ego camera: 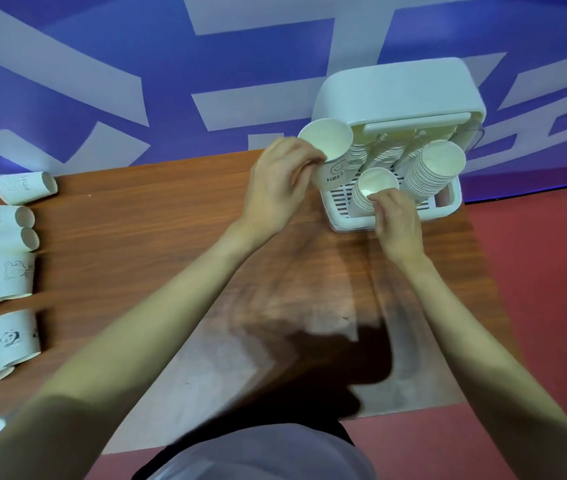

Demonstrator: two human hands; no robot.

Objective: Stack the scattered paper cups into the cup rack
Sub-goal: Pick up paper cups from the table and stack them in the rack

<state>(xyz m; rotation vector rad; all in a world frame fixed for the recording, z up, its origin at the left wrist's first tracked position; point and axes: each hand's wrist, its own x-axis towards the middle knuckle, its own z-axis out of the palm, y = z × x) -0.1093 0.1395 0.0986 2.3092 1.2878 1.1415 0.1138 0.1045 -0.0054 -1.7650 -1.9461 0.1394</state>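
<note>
**Two hands at the cup rack**

From the head camera: the left hand (284,181) wraps its fingers around a white paper cup with a smiley face (329,152) and holds it up, tilted, right by the left side of the white plastic cup rack (396,98). The right hand (398,216) pinches the rim of a short stack of white paper cups (374,188) at the front of the rack. A taller leaning stack of white paper cups (436,168) sits in the rack just to the right, and more stacks show behind (they are partly hidden).

The rack stands at the far right end of the brown wooden table (143,244). Scattered white paper cups (8,268) lie on their sides at the table's left edge, well apart from the rack. A blue and white wall (102,81) is behind.
</note>
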